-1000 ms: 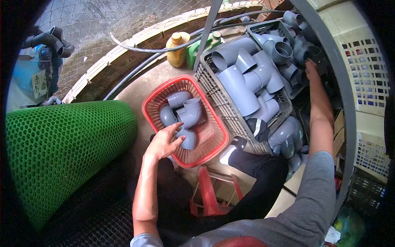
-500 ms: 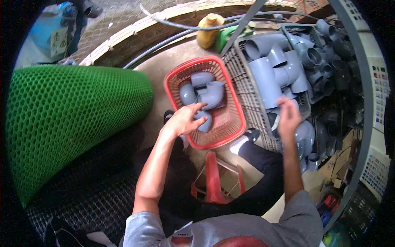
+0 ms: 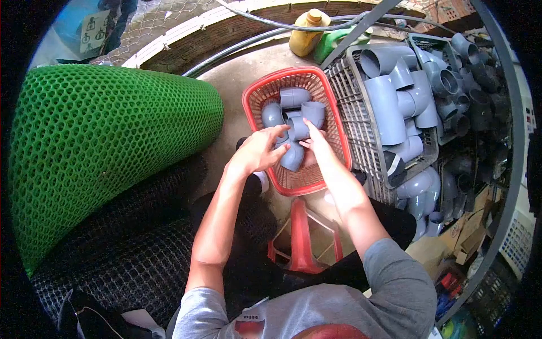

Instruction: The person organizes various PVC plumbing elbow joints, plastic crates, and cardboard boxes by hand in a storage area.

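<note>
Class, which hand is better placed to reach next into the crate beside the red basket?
Probably the right hand: it is between the crate and the left hand, so nearer.

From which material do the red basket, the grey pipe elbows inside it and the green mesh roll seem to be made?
Red basket: likely plastic, slightly shiny; moulded rim, slotted walls.
Grey pipe elbows: probably hard plastic, glossy; smooth with bright highlights.
Green mesh roll: apparently plastic, satin; even colour, rounded holes.

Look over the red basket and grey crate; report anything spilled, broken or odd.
Nothing looks spilled or broken in the red basket. At the near end of the grey crate, a black-and-white patch stands out against the plain grey fittings; I can't tell what it is.
</note>
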Motion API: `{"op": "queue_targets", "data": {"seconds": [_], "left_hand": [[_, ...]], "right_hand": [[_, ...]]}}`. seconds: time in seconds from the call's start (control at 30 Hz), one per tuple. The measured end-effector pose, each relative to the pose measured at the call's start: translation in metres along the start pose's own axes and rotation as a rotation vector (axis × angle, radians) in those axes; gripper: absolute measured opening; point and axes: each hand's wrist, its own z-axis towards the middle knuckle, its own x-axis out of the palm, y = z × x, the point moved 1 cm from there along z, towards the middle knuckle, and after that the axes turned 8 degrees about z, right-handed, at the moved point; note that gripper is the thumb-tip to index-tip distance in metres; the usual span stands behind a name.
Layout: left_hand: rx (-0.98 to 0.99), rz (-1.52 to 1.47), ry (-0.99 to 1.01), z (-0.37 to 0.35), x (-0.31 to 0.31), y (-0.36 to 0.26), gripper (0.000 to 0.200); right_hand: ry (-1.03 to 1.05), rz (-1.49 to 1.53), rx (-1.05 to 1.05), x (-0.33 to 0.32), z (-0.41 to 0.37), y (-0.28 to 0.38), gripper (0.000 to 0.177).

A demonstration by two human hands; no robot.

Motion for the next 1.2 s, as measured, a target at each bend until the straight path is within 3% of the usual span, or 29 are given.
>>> {"op": "queue_targets", "data": {"seconds": [0.17, 0.2, 0.27, 0.33, 0.4, 0.5, 0.63, 0.67, 0.73, 0.87, 0.9, 1.03, 1.07, 1.2], "left_hand": [[-0.038, -0.025, -0.024, 0.002, 0.003, 0.008, 0.059], [0.005, -0.010, -0.122, 0.004, 0.006, 0.013, 0.069], [0.047, 0.003, -0.223, 0.005, 0.006, 0.013, 0.079], [-0.143, -0.047, -0.207, 0.004, 0.001, 0.010, 0.097], [-0.112, -0.098, -0.254, 0.002, 0.001, 0.023, 0.098], [-0.217, -0.010, -0.249, -0.001, 0.003, 0.041, 0.097], [-0.293, -0.129, -0.127, -0.007, -0.004, 0.042, 0.095], [-0.284, -0.144, -0.108, -0.007, -0.003, 0.043, 0.096], [-0.356, -0.148, -0.043, -0.006, -0.008, 0.036, 0.093], [-0.369, -0.219, -0.062, -0.004, -0.009, 0.041, 0.086], [-0.413, -0.284, -0.087, -0.004, -0.011, 0.040, 0.080], [-0.450, -0.401, -0.203, -0.006, -0.017, 0.042, 0.067], [-0.454, -0.413, -0.226, -0.006, -0.020, 0.039, 0.066], [-0.346, -0.457, -0.313, -0.003, -0.013, 0.051, 0.065]], "right_hand": [[-0.104, -0.134, -0.124, 0.001, -0.030, -0.010, 0.095], [-0.102, -0.135, -0.122, -0.004, -0.053, -0.013, 0.095], [0.400, 0.006, -0.094, -0.010, -0.108, -0.021, 0.083], [0.695, 0.083, -0.082, -0.011, -0.165, -0.015, 0.071], [0.673, 0.164, -0.081, -0.003, -0.173, -0.004, 0.064], [0.288, -0.118, -0.395, 0.007, -0.085, 0.011, 0.059], [0.167, -0.508, -0.541, 0.058, 0.032, 0.035, 0.099], [0.173, -0.508, -0.535, 0.070, 0.036, 0.036, 0.099], [-0.087, -1.224, -0.977, 0.099, 0.021, 0.048, 0.107], [-0.034, -1.646, -0.929, 0.119, 0.025, 0.056, 0.119], [-0.043, -1.691, -1.097, 0.117, 0.031, 0.052, 0.118], [-0.009, -1.775, -1.301, 0.099, 0.013, 0.055, 0.115], [-0.034, -1.784, -1.254, 0.095, 0.001, 0.059, 0.115], [0.071, -1.388, -1.295, 0.053, -0.042, 0.076, 0.111]]}}
